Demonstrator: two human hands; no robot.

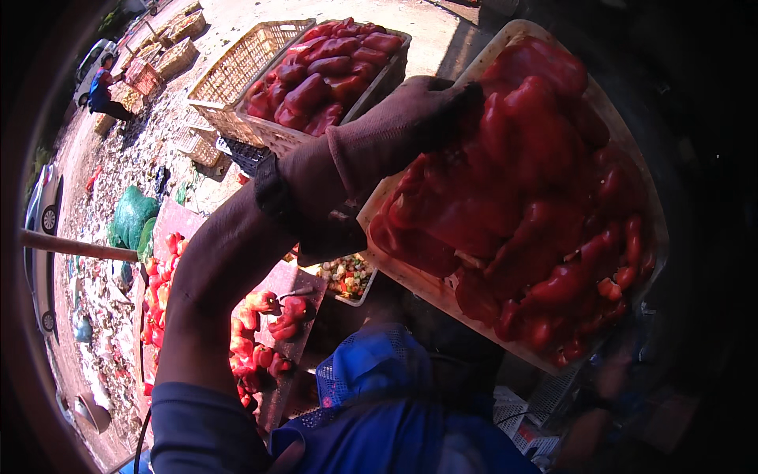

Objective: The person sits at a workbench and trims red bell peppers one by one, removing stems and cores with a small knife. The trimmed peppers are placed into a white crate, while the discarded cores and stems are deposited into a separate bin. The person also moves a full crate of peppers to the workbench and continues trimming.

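Site: sunlit littered ground [120, 336], car [42, 288] at far left, worker [101, 88] beside red crate [144, 77] | Surface: pinkish board [178, 218], loose peppers [262, 355] on it | Red peppers [513, 213]: heaped in pale tray [430, 299] | Left hand [438, 107]: at tray's upper-left rim, closure cannot be told | Right hand [612, 378]: dim, grip cannot be told | Writing: too small to read

- You have two crates [412, 283] of red peppers [513, 189]: one right, one far.
- One white tray [357, 302] of chopped pieces [346, 276].
- One pole [79, 246], left.
- One person [101, 88], far left.
- Your peppers on the tabletop [180, 217] overlap too much to count.
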